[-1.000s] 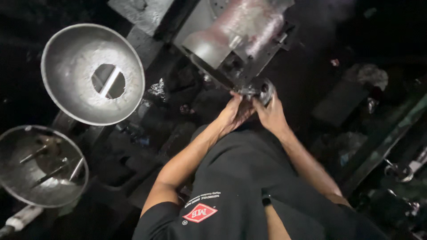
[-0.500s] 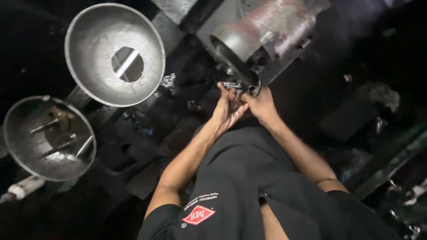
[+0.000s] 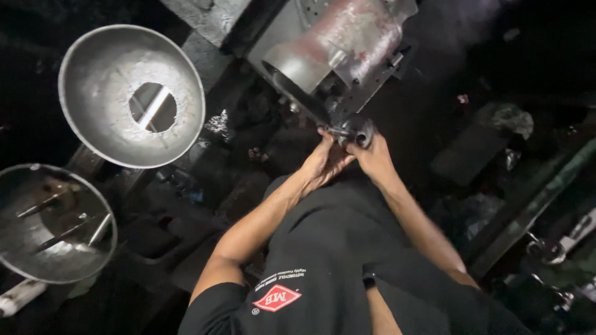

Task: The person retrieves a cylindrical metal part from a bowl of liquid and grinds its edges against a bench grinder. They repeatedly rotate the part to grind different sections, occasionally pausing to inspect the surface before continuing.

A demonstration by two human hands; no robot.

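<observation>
A large grey metal machine housing [image 3: 338, 46] is sitting above two round steel funnel bowls [image 3: 102, 80]. At its lower edge, the left hand [image 3: 323, 162] and right hand [image 3: 374, 156] are curling their fingers closed around a small dark round metal fitting [image 3: 359, 129].

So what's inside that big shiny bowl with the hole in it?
The big metal bowl holds nothing loose. Through its round hole a pale bar crosses, with darkness behind it. Whatever lies beneath the bowl is covered by its sides.
</observation>
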